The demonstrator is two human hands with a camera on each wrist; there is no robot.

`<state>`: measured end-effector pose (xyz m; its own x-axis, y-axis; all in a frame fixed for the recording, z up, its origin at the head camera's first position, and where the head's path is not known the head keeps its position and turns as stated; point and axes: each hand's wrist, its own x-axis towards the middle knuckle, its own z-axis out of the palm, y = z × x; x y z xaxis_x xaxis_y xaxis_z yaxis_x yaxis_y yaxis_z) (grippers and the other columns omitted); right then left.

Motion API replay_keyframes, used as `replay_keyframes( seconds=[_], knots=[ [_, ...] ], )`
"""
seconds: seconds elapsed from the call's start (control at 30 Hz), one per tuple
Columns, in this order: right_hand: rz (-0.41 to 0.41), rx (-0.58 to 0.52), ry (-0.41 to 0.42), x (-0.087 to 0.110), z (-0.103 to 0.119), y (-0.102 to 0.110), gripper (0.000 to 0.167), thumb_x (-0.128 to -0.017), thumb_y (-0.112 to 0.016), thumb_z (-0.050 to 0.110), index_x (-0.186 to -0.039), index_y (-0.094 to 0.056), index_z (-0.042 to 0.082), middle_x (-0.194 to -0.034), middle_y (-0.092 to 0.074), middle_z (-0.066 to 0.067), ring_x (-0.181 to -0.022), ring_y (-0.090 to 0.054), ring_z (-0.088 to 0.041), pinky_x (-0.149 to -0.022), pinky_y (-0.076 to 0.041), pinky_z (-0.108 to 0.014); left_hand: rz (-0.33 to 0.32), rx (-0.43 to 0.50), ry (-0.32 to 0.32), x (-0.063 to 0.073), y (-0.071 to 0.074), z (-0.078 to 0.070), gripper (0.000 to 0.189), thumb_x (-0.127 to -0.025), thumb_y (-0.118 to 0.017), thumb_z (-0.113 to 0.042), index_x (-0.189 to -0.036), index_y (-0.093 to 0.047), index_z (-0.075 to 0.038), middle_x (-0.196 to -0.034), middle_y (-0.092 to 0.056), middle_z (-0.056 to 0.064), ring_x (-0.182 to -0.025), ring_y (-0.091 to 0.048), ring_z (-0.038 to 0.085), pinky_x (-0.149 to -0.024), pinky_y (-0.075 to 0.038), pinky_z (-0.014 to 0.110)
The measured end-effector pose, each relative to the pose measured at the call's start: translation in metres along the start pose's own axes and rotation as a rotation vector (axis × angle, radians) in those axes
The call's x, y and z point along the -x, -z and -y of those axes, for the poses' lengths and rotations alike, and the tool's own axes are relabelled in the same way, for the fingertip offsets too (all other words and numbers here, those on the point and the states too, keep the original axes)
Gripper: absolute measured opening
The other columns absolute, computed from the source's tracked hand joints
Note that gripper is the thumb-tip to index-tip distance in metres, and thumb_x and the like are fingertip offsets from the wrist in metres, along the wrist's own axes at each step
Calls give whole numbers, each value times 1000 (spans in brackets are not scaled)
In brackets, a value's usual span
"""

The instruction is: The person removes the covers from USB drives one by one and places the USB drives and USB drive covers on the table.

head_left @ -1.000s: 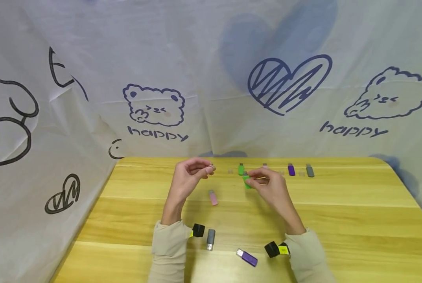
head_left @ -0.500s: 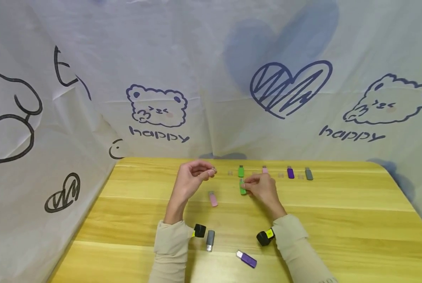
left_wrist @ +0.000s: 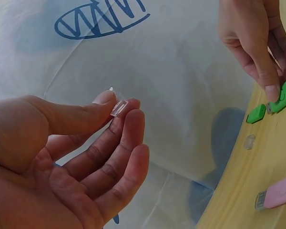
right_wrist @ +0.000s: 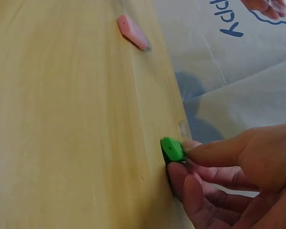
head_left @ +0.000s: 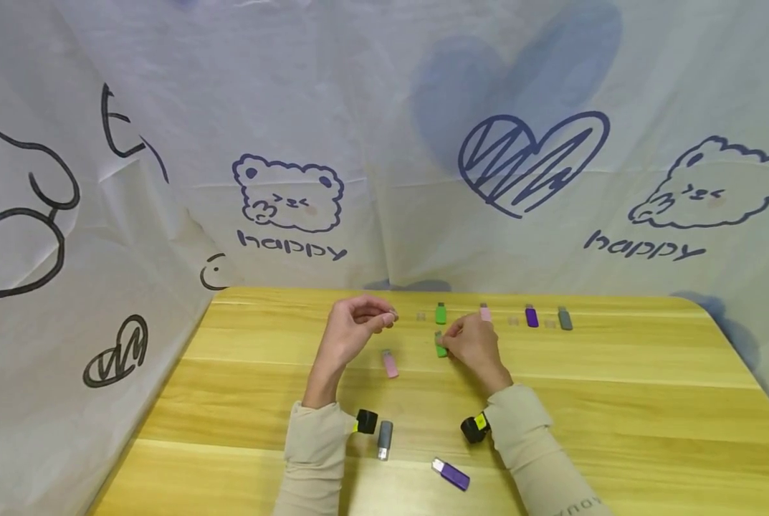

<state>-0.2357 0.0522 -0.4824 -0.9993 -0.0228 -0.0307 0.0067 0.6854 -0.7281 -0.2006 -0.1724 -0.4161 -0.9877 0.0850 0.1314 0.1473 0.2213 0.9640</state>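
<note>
My left hand [head_left: 348, 337] is raised over the far part of the table, pinching a small clear plastic cap [left_wrist: 119, 108] between thumb and fingertips. With its thumb and fingers, my right hand [head_left: 479, 345] grips a green USB stick [right_wrist: 172, 149] low at the wood, its metal plug pointing away from me. Just beyond that stick lies a second green USB stick [head_left: 441, 313]. A loose clear cap [left_wrist: 249, 141] rests to the left of it. Between the two hands, nearer to me, is a pink USB stick [head_left: 390, 364] with its plug bare.
Along the far edge of the table [head_left: 648, 401] lie pink [head_left: 485, 312], purple [head_left: 532, 316] and grey [head_left: 565, 318] USB sticks, with clear caps [head_left: 513, 320] between them. Closer in are a grey stick [head_left: 385, 439] and a purple stick [head_left: 451, 474]. A printed cloth [head_left: 384, 143] hangs behind.
My right hand has moved left and towards me, bringing the green USB stick down beside the other green one. The left hand, still holding the clear cap, has shifted only slightly.
</note>
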Motion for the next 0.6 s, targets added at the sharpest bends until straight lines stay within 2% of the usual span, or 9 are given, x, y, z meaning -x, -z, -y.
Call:
replay_keyframes(
  seconds=[0.17, 0.23, 0.33, 0.47, 0.57, 0.6],
  knots=[
    [0, 43, -10, 3, 1, -2, 18, -90, -81, 18, -79, -73, 5, -63, -66, 0, -61, -62, -18, -68, -55, -42, 24, -27, -11, -1, -5, 3, 6, -92, -74, 2, -98, -74, 2, -94, -76, 12, -83, -71, 25, -76, -60, 37],
    [-18, 37, -1, 6, 0, 0, 20, -91, -80, 19, -79, -73, 5, -65, -66, -1, -61, -61, -18, -66, -53, -40, 40, -41, -17, -2, -7, 5, 5, -92, -74, 1, -97, -75, 2, -94, -75, 12, -80, -69, 20, -75, -59, 36],
    [-46, -14, 18, 14, -2, 6, 20, -92, -78, 19, -80, -74, 4, -68, -68, -2, -59, -59, -16, -58, -49, -34, 69, -69, -18, -2, -11, 8, 5, -93, -74, 0, -98, -76, 1, -94, -75, 13, -77, -67, 16, -77, -59, 42],
    [-34, -92, 38, 29, -7, 21, 18, -95, -75, 18, -87, -75, 2, -72, -71, -6, -61, -63, -18, -56, -47, -29, 109, -97, -24, -5, -15, 13, 7, -94, -72, -1, -99, -77, 2, -94, -75, 15, -79, -69, 27, -79, -59, 52],
    [-5, -119, 56, 41, -12, 35, 16, -97, -72, 17, -94, -74, 1, -79, -72, -8, -69, -70, -22, -58, -51, -28, 133, -122, -10, -8, -18, 19, 8, -94, -72, -1, -99, -78, 1, -91, -76, 14, -83, -70, 35, -78, -59, 50],
    [2, -129, 61, 44, -13, 40, 15, -98, -72, 15, -96, -74, 0, -81, -73, -9, -72, -71, -24, -59, -53, -28, 142, -140, -4, -9, -18, 21, 8, -94, -72, -1, -98, -79, 1, -91, -76, 12, -83, -71, 32, -78, -59, 48]
  ],
)
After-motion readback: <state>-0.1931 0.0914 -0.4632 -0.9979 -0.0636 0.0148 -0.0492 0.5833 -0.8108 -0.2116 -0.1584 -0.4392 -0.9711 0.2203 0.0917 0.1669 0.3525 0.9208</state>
